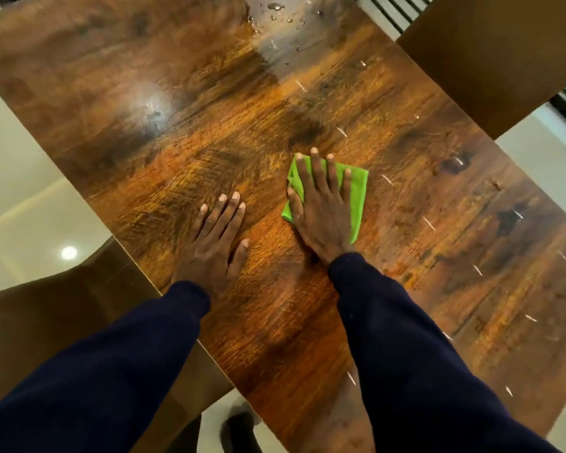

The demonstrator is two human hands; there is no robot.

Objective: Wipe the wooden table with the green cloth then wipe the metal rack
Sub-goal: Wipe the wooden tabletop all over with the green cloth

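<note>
Wooden bench (pixel 183 132), glossy, grain running diagonally; pale floor around it.
Left hand (pixel 214 238) flat on bare wood, fingers (pixel 224 212) slightly spread, just left of green cloth (pixel 356 194). Right hand (pixel 321 204) pressed flat on cloth, fingers splayed, gripping nothing. Water droplets (pixel 275 8) beyond cloth, at bench's far end.

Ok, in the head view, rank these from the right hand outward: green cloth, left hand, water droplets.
1. green cloth, directly under the right hand.
2. left hand, flat on the table beside it.
3. water droplets, at the far end.
</note>
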